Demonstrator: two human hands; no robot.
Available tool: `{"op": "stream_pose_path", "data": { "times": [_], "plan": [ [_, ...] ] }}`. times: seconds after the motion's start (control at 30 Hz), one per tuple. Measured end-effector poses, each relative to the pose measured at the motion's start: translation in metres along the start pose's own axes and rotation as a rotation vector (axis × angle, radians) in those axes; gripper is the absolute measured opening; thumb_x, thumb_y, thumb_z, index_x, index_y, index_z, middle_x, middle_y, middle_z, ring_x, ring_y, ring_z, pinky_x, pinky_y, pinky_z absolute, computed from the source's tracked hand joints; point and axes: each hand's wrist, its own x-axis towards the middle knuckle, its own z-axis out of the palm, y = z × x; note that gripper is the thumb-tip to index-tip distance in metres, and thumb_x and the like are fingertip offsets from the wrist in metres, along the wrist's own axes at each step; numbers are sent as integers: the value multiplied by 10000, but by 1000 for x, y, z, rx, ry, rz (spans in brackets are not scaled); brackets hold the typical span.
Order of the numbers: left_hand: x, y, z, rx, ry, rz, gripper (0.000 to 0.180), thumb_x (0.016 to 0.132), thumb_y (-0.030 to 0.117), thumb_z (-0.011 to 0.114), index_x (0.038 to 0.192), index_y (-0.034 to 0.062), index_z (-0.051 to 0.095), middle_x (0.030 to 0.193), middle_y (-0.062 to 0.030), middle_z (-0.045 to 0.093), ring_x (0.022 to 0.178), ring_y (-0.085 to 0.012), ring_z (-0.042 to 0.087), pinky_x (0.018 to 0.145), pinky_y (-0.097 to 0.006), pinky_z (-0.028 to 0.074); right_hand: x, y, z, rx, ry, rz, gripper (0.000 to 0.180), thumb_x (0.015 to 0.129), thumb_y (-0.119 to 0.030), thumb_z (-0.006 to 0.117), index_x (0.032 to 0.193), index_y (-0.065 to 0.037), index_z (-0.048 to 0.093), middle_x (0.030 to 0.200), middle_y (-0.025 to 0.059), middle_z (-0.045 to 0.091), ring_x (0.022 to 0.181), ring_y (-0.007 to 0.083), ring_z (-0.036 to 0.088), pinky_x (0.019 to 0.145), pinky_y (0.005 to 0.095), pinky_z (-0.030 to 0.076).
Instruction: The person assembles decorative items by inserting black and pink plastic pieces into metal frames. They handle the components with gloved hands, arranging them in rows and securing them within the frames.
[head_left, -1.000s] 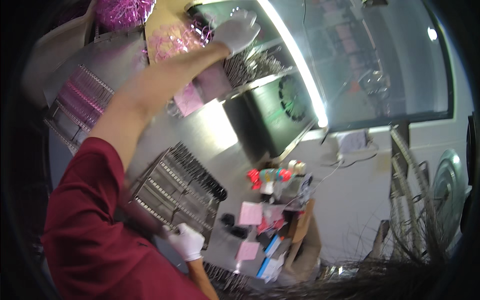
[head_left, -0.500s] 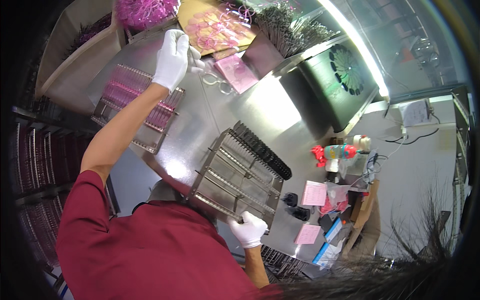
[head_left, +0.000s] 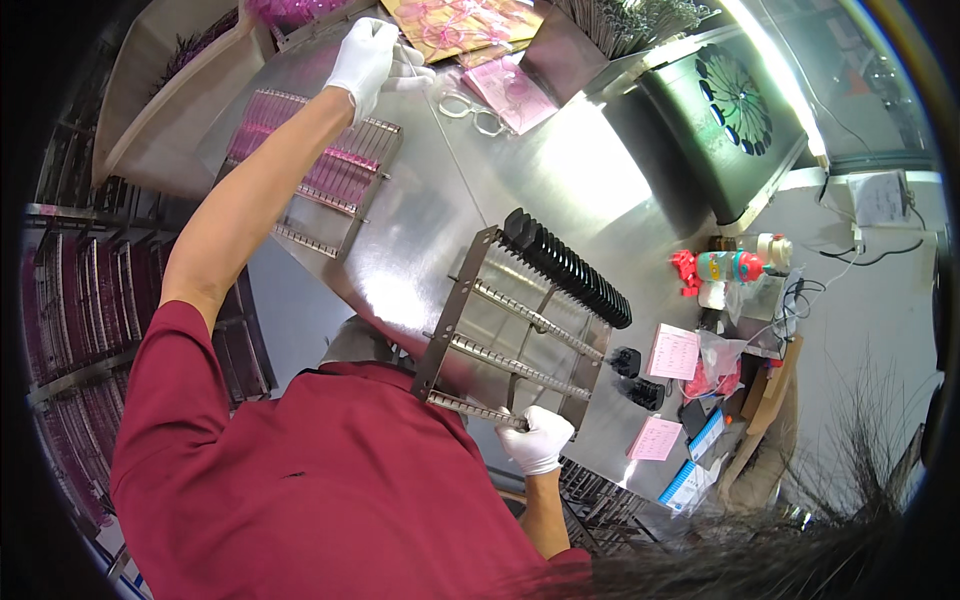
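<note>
Rectangular silver metal rack [head_left: 522,366] with slotted crossbars sat at the front edge of the brushed-metal counter [head_left: 400,240], its near bar reaching that edge; whether its whole base rested on the metal could not be told. A tight row of glossy black flat pieces [head_left: 565,267] lined its far bar, while the nearer bars showed bare slots. The white-gloved right hand [head_left: 537,440] had its fingers clamped around the near bar, toward its right end. The white-gloved left hand [head_left: 362,55] hung over the counter's far left part, its fingers bent; whether they were pressed together or pinched anything could not be told. Just beyond that forearm, toward the counter's left edge, lay a second metal rack filled with translucent pink strips [head_left: 340,180], partly hidden by the arm. A clear-rimmed eyeglass frame [head_left: 474,112] lay toward the back edge, just beside a pink printed sheet [head_left: 515,95]. Toward the right edge, small black pieces [head_left: 640,390] lay between the rack and two pink paper pads [head_left: 675,352]
</note>
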Motion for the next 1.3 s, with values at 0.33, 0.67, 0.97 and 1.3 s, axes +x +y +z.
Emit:
{"op": "stream_pose_path", "data": {
  "times": [0.33, 0.67, 0.97, 1.3],
  "plan": [
    [-91, -115, -3, -407, -206, -196, 79, 1014, 13, 666, 1040, 19, 591, 951, -166, 692, 899, -347, 742, 847, -523, 645, 16, -9, -18, 52, 17, -32, 421, 631, -244, 871, 546, -101, 485, 494, 120, 449, 414, 318, 460, 440, 384, 406],
    [-73, -57, -17, -326, 110, 8, 153, 1101, 178, 624, 1129, 29, 603, 994, -170, 733, 906, -321, 773, 819, -443, 669, 27, -17, -43, 131, 48, -3, 486, 683, -268, 884, 537, -113, 447, 485, 107, 389, 408, 311, 425, 432, 372, 384],
    [-69, -22, -54, -237, 210, 59, 177, 1108, 168, 609, 1183, 10, 583, 1045, -199, 702, 940, -353, 779, 846, -473, 694, 22, -5, -44, 110, 13, -25, 419, 680, -225, 879, 559, -112, 494, 482, 93, 438, 406, 290, 467, 442, 358, 414],
    [-85, -56, -44, -336, 98, -95, 156, 1109, 155, 592, 1174, 13, 596, 1033, -193, 718, 956, -345, 781, 857, -464, 684, 17, 6, -48, 122, -20, 36, 440, 638, -198, 857, 581, -104, 431, 520, 116, 410, 435, 317, 429, 448, 382, 390]
  ]
}}
